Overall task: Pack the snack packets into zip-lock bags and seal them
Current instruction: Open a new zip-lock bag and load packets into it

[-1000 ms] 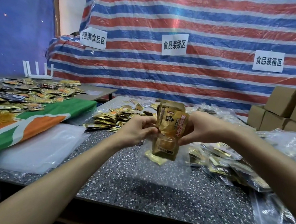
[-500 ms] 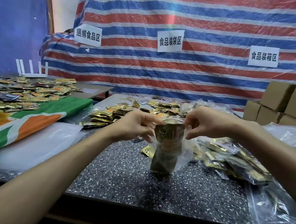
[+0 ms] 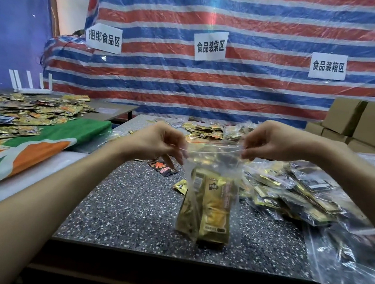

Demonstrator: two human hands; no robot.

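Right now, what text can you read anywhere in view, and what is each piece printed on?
"捆绑食品区": left paper sign on the striped tarp.
"食品装袋区": middle paper sign, same tarp.
"食品装箱区": right paper sign, same tarp.
gold snack packets inside the zip-lock bag: print too blurred to read.
black packet on the table: orange print, not legible.
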